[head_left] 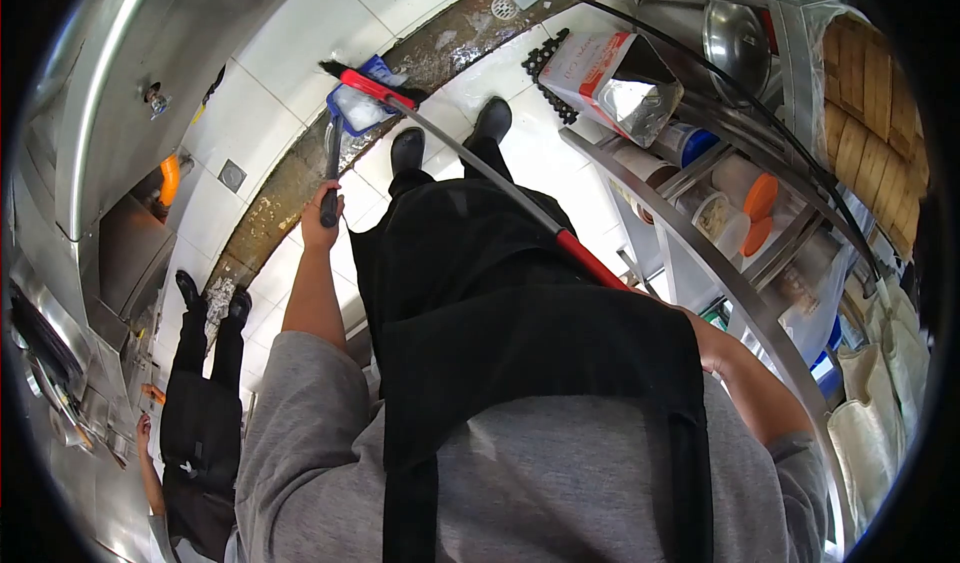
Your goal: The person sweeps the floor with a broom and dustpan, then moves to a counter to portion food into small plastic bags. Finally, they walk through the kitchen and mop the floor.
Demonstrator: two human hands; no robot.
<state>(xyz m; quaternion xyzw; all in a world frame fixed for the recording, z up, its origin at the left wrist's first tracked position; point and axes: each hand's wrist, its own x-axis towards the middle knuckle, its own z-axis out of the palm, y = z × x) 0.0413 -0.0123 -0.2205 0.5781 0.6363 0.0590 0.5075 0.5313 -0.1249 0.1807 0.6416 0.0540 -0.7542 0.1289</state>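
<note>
My left hand is closed around the dark handle of a blue dustpan, which rests on the floor ahead of my boots. White, wet-looking bits lie in the pan. A broom with a grey and red pole slants across my front. Its red head with dark bristles is over the pan. The upper end of the pole runs to where my right forearm reaches behind the apron's edge. The apron hides the fingers of my right hand, but the raised pole ends at its grip.
A wet brown floor channel with a round drain curves past the pan. On my right, a metal rack carries tubs and a boxed foil bag. At left, another person stands by steel kitchen equipment.
</note>
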